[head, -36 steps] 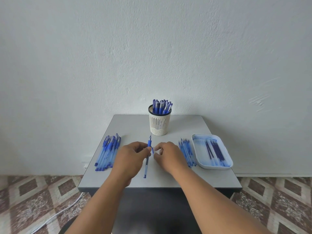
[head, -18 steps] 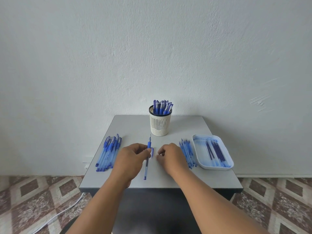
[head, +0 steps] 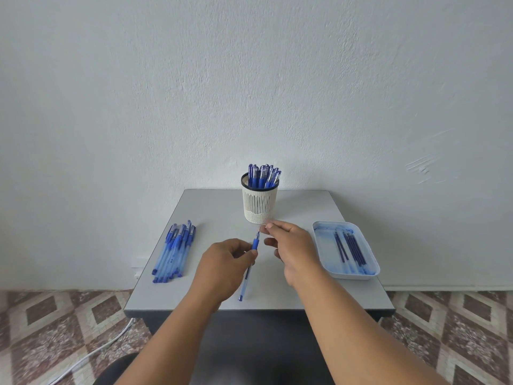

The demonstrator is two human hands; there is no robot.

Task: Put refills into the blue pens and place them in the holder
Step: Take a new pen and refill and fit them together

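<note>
Two hands work over a grey table (head: pixel 211 207) set against a white wall. At far left on the table lies a bundle of blue pens (head: pixel 175 250), laid side by side with their caps pointing away from the person. Nearer the centre, the left hand (head: pixel 224 263) curls its fingers and thumb round the barrel of a single blue pen (head: pixel 248 269); this pen is tilted, its blue grip and tip pointing away toward the holder, its rear end low above the table's near edge. Just right of the tip, the right hand (head: pixel 288 244) has thumb and forefinger drawn together at the pen's tip (whether they actually pinch it, or some small part, cannot be told). Behind both hands, at the table's middle, stands the holder (head: pixel 259 205), a white slotted cup with a dark rim, upright and carrying a cluster of capped blue pens. At far right rests a white tray (head: pixel 369 273), ink-stained blue inside, with several dark blue refills (head: pixel 350 247) lying lengthwise in it.
</note>
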